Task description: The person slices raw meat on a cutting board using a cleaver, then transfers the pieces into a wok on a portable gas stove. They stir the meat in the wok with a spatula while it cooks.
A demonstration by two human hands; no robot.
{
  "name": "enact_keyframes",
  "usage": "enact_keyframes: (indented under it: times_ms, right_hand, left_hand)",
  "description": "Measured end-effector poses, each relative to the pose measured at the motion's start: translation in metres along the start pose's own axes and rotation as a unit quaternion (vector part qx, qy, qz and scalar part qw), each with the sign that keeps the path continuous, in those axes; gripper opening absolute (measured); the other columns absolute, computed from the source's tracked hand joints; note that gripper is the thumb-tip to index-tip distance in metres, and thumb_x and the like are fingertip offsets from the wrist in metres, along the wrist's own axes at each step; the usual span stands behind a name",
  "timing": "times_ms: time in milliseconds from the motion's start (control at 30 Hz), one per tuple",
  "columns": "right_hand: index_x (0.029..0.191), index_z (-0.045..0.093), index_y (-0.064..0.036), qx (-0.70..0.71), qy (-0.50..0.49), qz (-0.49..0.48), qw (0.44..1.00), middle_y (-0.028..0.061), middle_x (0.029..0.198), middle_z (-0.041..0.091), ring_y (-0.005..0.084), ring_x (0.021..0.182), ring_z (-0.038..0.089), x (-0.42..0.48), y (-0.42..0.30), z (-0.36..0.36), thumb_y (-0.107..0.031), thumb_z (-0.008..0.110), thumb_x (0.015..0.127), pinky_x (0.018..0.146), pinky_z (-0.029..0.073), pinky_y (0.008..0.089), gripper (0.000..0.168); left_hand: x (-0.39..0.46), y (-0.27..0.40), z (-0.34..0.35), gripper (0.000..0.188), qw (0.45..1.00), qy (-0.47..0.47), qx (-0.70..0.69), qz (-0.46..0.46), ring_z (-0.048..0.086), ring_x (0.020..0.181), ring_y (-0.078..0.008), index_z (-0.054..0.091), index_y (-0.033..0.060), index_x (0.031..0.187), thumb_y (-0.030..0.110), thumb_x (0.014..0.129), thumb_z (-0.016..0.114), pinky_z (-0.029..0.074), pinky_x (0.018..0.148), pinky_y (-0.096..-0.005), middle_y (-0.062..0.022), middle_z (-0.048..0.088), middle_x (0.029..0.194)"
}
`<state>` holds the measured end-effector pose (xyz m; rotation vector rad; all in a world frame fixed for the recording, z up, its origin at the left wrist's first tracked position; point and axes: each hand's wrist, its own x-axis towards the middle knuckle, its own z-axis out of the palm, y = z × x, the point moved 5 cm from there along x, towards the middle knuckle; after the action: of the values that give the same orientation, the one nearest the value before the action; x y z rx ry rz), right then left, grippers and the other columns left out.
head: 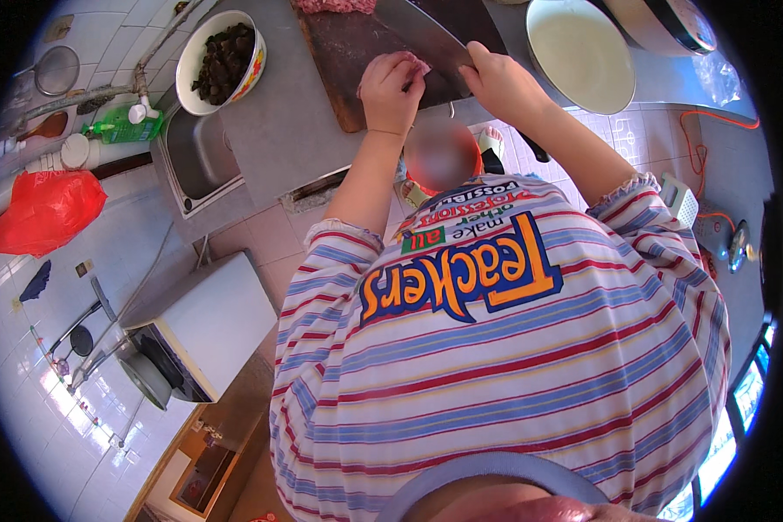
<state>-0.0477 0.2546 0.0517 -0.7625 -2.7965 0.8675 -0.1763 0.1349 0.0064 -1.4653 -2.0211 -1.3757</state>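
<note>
My right hand (501, 77) grips a broad kitchen knife (425, 31), its blade slanting up and left over the dark wooden cutting board (331, 72). Below that forearm a black handle end (536, 150) shows; whether it is part of the knife is hidden. With fingers curled, my left hand (391, 85) holds a small piece of pink raw meat (423, 65) above the board, left of the blade. A heap of minced meat (336, 5) lies at the board's far edge, cut off by the picture's top.
Left on the grey counter (280, 124) stands an enamel bowl (253, 77) of dark food pieces, beside a steel sink (199, 153). A wide pale basin (581, 55) is right of the board. An orange-rimmed container (476, 153) is below the counter edge. A red plastic bag (49, 212) is far left.
</note>
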Motion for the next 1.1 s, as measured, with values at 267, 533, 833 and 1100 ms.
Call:
enact_keyframes:
  times_ms: [267, 533, 833, 1100]
  right_hand:
    - [0.097, 0.043, 0.000, -0.017, -0.020, -0.004, 1.000, 0.0260, 0.077, 0.063, 0.0459, 0.077, 0.061, 0.005, -0.002, 0.007, -0.019, 0.053, 0.094, 0.067, 0.048, 0.0524, 0.021]
    - [0.097, 0.045, 0.000, -0.061, -0.114, 0.050, 0.990, 0.0254, 0.078, 0.064, 0.0447, 0.078, 0.062, -0.032, -0.003, -0.005, -0.018, 0.052, 0.094, 0.068, 0.048, 0.0523, 0.020]
    - [0.097, 0.048, 0.000, -0.061, -0.079, -0.027, 0.995, 0.0229, 0.077, 0.066, 0.0401, 0.072, 0.066, 0.031, -0.023, 0.030, -0.013, 0.054, 0.090, 0.063, 0.053, 0.0467, 0.016]
    - [0.094, 0.048, 0.001, -0.097, -0.089, -0.012, 0.991, 0.0223, 0.075, 0.066, 0.0391, 0.072, 0.067, -0.020, -0.016, 0.011, -0.010, 0.056, 0.087, 0.061, 0.054, 0.0454, 0.016]
  left_hand:
    - [0.001, -0.002, 0.002, 0.015, 1.000, -0.016, 0.012, 0.006, 0.063, 0.086, -0.0253, 0.070, 0.0088, 0.079, 0.007, 0.065, 0.073, 0.051, 0.079, -0.0366, -0.0040, 0.067, 0.092]
    - [-0.004, -0.002, 0.005, 0.013, 1.000, -0.020, 0.021, -0.001, 0.062, 0.085, -0.0268, 0.066, 0.0081, 0.074, 0.006, 0.063, 0.071, 0.051, 0.075, -0.0385, -0.0055, 0.065, 0.087]
    - [-0.002, 0.004, 0.003, 0.013, 0.999, -0.031, 0.027, -0.001, 0.061, 0.084, -0.0278, 0.066, 0.0078, 0.074, 0.006, 0.061, 0.071, 0.051, 0.075, -0.0392, -0.0063, 0.064, 0.088]
    - [-0.006, 0.008, 0.000, 0.012, 1.000, -0.013, 0.021, -0.007, 0.061, 0.083, -0.0274, 0.066, 0.0076, 0.074, 0.006, 0.062, 0.071, 0.051, 0.075, -0.0387, -0.0061, 0.064, 0.086]
